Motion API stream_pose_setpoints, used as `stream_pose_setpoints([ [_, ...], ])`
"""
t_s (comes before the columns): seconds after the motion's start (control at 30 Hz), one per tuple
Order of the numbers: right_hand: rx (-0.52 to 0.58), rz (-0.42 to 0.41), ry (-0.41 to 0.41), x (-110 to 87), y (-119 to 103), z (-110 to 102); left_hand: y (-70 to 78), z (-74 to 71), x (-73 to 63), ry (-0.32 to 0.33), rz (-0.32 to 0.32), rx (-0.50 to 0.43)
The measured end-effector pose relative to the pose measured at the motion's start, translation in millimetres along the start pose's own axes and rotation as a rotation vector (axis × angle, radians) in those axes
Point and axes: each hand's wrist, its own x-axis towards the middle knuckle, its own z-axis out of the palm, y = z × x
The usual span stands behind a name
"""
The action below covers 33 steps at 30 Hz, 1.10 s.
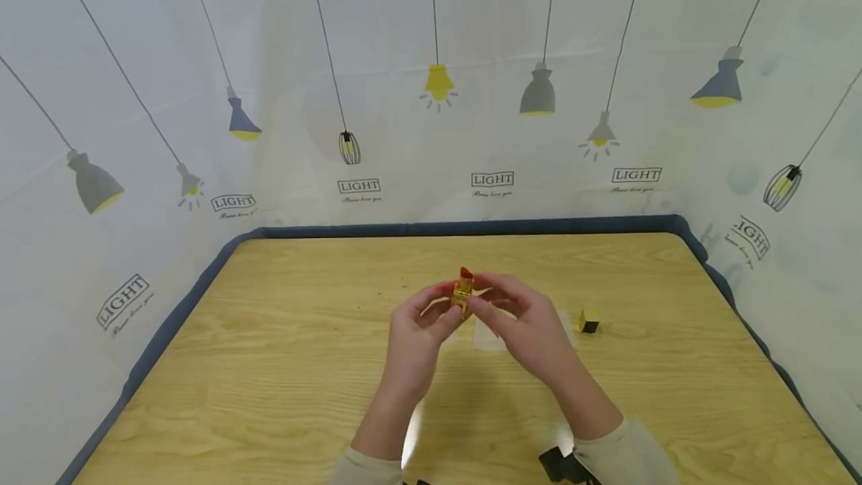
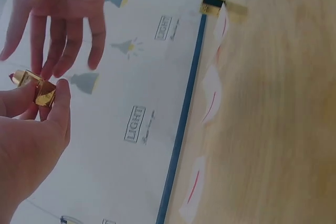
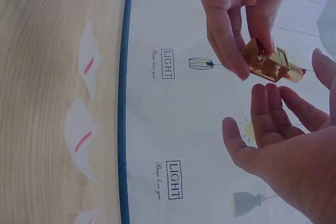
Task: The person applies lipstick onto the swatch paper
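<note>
A lipstick in a square gold case point(image 1: 462, 292), its red tip bared and pointing up, is between both hands above the table. My left hand point(image 1: 415, 343) pinches the gold base between thumb and fingers. My right hand point(image 1: 532, 331) is close beside it; in the right wrist view, the right hand point(image 3: 294, 156) has its fingers spread and loosely bent, with fingertips near the lipstick point(image 3: 270, 64). Whether they touch it, I cannot tell. A gold lipstick cap point(image 1: 589, 321) with a dark end lies on the table to the right of the hands.
White paper pieces point(image 2: 212, 95), each with a red stroke, lie on the wooden table point(image 1: 283, 365), partly behind the hands in the head view. A blue edge point(image 1: 431, 229) borders the table. White cloth printed with lamps hangs behind. Something black point(image 1: 564, 465) is near the right sleeve.
</note>
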Motion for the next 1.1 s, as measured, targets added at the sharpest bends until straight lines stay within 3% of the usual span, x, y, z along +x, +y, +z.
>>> stream_pose_setpoints([
  [0.13, 0.079, 0.041, 0.04, -3.6, -2.0, -1.3, -5.8, 9.3, -4.2, 0.01, -0.001, 0.018],
  [0.33, 0.115, 0.051, 0.119, -5.9, -2.4, -1.9, -9.4, 17.5, -7.8, 0.021, 0.01, 0.107],
  [0.83, -0.042, -0.163, 0.291, -8.0, 9.1, 3.2, -16.5, 26.7, -10.7, 0.015, 0.131, 0.208],
  [1.1, -0.067, -0.302, 0.316, -9.4, 12.0, 4.5, -15.1, 24.4, -9.5, -0.023, 0.095, 0.216],
])
